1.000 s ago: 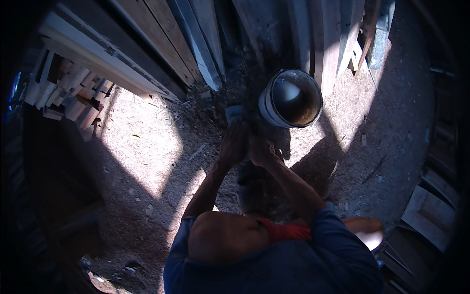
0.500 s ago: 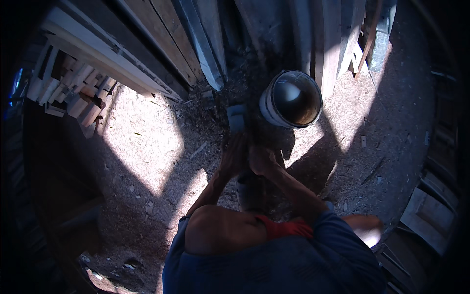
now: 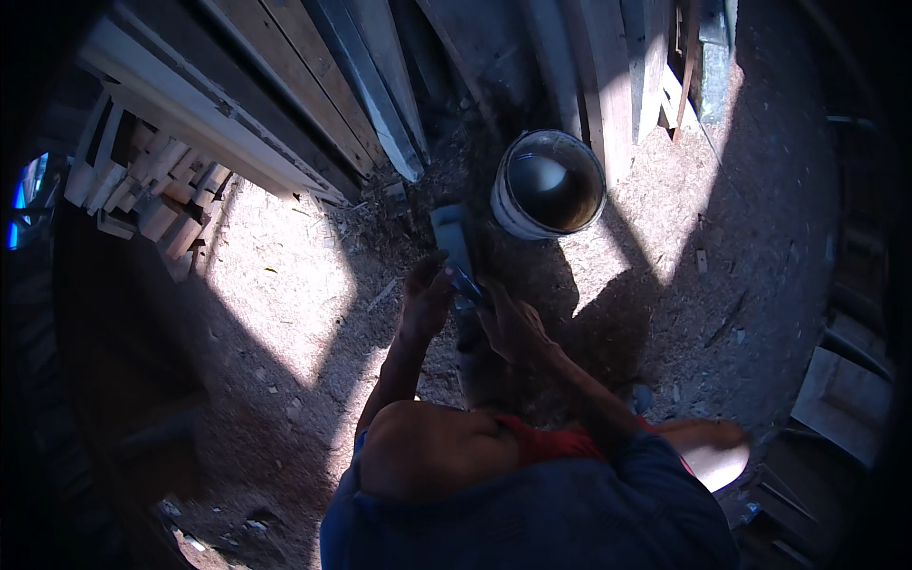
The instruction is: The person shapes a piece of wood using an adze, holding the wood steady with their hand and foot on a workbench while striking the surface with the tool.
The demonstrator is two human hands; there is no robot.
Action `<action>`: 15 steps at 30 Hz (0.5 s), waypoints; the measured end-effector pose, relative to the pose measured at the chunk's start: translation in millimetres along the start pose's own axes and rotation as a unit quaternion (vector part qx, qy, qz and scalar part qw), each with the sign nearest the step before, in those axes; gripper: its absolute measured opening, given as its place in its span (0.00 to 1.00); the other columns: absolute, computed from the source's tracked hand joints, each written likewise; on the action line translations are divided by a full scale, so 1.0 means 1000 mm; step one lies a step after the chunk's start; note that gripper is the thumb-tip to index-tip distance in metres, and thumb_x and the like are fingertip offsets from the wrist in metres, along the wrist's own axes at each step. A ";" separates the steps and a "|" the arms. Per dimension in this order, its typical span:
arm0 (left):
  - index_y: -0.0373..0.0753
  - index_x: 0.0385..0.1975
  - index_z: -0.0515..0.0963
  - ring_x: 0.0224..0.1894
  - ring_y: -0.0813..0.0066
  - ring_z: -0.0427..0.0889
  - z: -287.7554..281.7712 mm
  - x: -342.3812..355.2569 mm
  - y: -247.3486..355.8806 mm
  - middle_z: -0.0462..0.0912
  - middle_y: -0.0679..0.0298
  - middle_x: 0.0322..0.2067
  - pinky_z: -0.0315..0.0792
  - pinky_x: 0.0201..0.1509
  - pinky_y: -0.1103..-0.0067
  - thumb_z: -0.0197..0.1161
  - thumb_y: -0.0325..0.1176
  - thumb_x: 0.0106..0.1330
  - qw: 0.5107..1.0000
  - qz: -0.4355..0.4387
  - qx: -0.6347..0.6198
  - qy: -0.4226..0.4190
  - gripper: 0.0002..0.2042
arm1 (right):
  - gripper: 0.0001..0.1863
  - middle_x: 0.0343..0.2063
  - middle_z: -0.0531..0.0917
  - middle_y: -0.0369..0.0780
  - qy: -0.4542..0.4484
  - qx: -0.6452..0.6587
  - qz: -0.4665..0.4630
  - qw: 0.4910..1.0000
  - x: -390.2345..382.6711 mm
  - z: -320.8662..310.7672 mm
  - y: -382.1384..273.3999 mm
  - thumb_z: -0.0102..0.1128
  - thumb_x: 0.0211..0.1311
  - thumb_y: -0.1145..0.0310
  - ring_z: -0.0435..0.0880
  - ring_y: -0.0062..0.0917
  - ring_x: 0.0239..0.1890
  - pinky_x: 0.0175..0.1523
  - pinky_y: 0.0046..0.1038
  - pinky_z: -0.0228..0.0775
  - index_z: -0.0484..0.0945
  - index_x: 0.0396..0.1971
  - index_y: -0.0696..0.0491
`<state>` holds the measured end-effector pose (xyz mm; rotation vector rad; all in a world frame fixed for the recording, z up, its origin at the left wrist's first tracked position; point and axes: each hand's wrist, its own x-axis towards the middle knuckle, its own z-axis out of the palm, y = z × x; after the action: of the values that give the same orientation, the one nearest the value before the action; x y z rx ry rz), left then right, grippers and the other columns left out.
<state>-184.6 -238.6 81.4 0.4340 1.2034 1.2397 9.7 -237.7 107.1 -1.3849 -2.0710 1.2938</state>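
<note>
Below the white bucket (image 3: 548, 183), over the sawdust-strewn floor (image 3: 285, 285), the left hand (image 3: 425, 296) and right hand (image 3: 508, 323) have been drawn slightly apart since a second ago, so the small dark object (image 3: 465, 282), pinched between the curled fingers, is now seen.

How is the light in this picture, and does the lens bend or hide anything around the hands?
Head view: hard sunlight makes bright patches on the dirt ground, while deep shadow covers the left hand, the right hand and the small dark object between them, so it cannot be identified. The white bucket is partly sunlit. The fisheye bends the planks and blackens the corners.
</note>
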 end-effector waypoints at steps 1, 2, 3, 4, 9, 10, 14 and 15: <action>0.35 0.55 0.72 0.43 0.75 0.81 0.009 -0.002 0.007 0.80 0.61 0.45 0.78 0.41 0.77 0.63 0.33 0.69 0.999 0.002 0.038 -0.002 0.17 | 0.27 0.31 0.84 0.52 0.007 0.006 0.002 1.000 -0.004 -0.004 -0.003 0.52 0.67 0.65 0.84 0.53 0.35 0.41 0.51 0.72 0.60 0.64 0.52; 0.34 0.53 0.74 0.41 0.75 0.82 0.015 -0.002 0.010 0.81 0.61 0.43 0.78 0.41 0.77 0.63 0.33 0.69 0.997 0.005 0.076 -0.004 0.16 | 0.26 0.30 0.84 0.52 0.014 0.013 0.004 1.000 -0.007 -0.007 -0.004 0.52 0.67 0.65 0.83 0.53 0.35 0.41 0.51 0.72 0.61 0.63 0.52; 0.34 0.51 0.75 0.40 0.75 0.82 0.018 -0.001 0.009 0.81 0.61 0.41 0.78 0.40 0.77 0.62 0.33 0.70 0.999 -0.003 0.055 -0.002 0.15 | 0.24 0.30 0.84 0.52 0.021 0.014 0.010 1.000 -0.008 -0.009 -0.003 0.52 0.67 0.65 0.83 0.53 0.35 0.41 0.51 0.72 0.62 0.62 0.52; 0.34 0.50 0.76 0.38 0.75 0.83 0.022 0.000 0.007 0.82 0.61 0.40 0.79 0.39 0.78 0.62 0.34 0.70 0.999 -0.011 0.033 -0.001 0.14 | 0.23 0.30 0.84 0.52 0.028 0.015 0.016 0.999 -0.011 -0.010 -0.001 0.52 0.67 0.65 0.83 0.53 0.34 0.41 0.51 0.72 0.63 0.61 0.52; 0.34 0.50 0.77 0.36 0.73 0.84 0.026 0.001 0.007 0.83 0.62 0.36 0.79 0.39 0.77 0.60 0.35 0.71 0.995 -0.072 -0.071 -0.003 0.13 | 0.17 0.28 0.83 0.51 0.049 0.047 0.028 0.997 -0.018 -0.016 0.007 0.52 0.67 0.66 0.83 0.53 0.33 0.39 0.52 0.71 0.67 0.53 0.53; 0.33 0.51 0.76 0.36 0.73 0.84 0.027 0.001 0.006 0.83 0.62 0.37 0.79 0.40 0.78 0.59 0.36 0.72 0.994 -0.070 -0.088 -0.010 0.15 | 0.15 0.28 0.83 0.51 0.043 0.058 0.037 0.997 -0.019 -0.017 0.007 0.52 0.67 0.66 0.83 0.53 0.33 0.38 0.51 0.71 0.68 0.52 0.53; 0.33 0.53 0.75 0.39 0.73 0.84 0.031 -0.004 0.002 0.84 0.62 0.41 0.79 0.43 0.77 0.56 0.33 0.73 0.996 0.001 -0.066 -0.060 0.14 | 0.09 0.24 0.82 0.46 0.060 0.191 0.069 0.977 -0.020 -0.007 0.010 0.49 0.69 0.68 0.83 0.40 0.25 0.31 0.41 0.72 0.71 0.44 0.55; 0.33 0.55 0.74 0.42 0.73 0.83 0.031 -0.004 -0.002 0.84 0.62 0.43 0.78 0.45 0.76 0.55 0.32 0.73 0.996 0.019 -0.057 -0.068 0.15 | 0.10 0.24 0.80 0.43 0.044 0.263 0.080 0.961 -0.022 -0.005 0.011 0.47 0.70 0.68 0.80 0.33 0.23 0.30 0.35 0.71 0.71 0.46 0.55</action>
<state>-156.7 -232.7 93.3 0.4510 1.0090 1.2835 28.9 -253.1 105.3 -1.3427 -1.4271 1.6584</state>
